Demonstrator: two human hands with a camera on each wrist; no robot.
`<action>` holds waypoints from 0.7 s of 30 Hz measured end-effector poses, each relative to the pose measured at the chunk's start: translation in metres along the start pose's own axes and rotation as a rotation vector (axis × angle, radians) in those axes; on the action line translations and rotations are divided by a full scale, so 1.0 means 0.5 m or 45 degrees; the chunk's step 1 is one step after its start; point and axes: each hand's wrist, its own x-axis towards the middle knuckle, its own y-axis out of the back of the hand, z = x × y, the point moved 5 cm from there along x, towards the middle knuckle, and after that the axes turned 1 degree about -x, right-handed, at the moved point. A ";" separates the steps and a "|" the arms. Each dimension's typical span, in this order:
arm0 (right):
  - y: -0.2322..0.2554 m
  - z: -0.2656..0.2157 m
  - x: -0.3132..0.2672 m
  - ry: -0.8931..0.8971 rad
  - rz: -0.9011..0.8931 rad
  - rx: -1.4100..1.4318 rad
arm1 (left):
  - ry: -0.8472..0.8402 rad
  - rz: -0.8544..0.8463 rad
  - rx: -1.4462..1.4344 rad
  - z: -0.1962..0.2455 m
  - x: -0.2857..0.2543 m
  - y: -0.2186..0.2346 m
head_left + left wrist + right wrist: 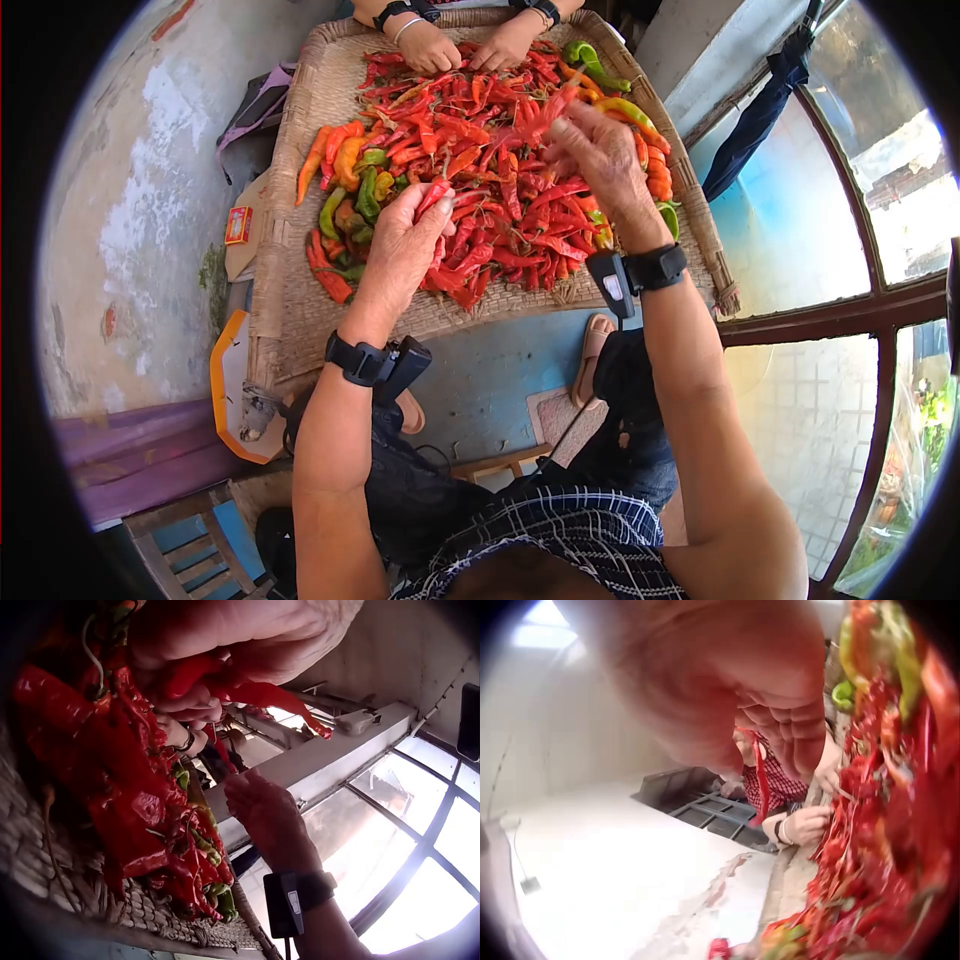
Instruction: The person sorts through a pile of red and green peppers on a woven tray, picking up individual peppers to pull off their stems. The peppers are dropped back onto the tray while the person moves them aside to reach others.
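Red pepper (433, 194) pinched in left hand (400, 248) over woven tray (280, 300); second red pepper (760, 784) held by right hand (604, 160), raised above heaped peppers (510, 215). Near far rim, heap touched by other person's hands (430, 48); their grasp cannot be told.

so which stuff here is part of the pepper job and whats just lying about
Part of the job:
red peppers
green peppers
woven tray under them
pepper in the left hand

Seemingly just about:
small red and yellow box
orange-rimmed container
dark umbrella by the window
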 end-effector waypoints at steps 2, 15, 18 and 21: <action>0.021 -0.004 0.000 0.153 0.064 -0.353 | -0.032 0.021 -0.019 -0.011 0.009 0.006; -0.032 0.028 -0.071 0.448 -0.519 -0.986 | -0.096 0.010 -0.040 -0.013 0.009 0.006; -0.024 0.001 -0.072 0.240 -0.456 -0.802 | -0.076 0.040 -0.071 -0.007 0.003 0.010; -0.020 0.015 -0.070 -0.047 -0.548 -0.598 | -0.021 0.048 -0.049 -0.006 -0.003 0.005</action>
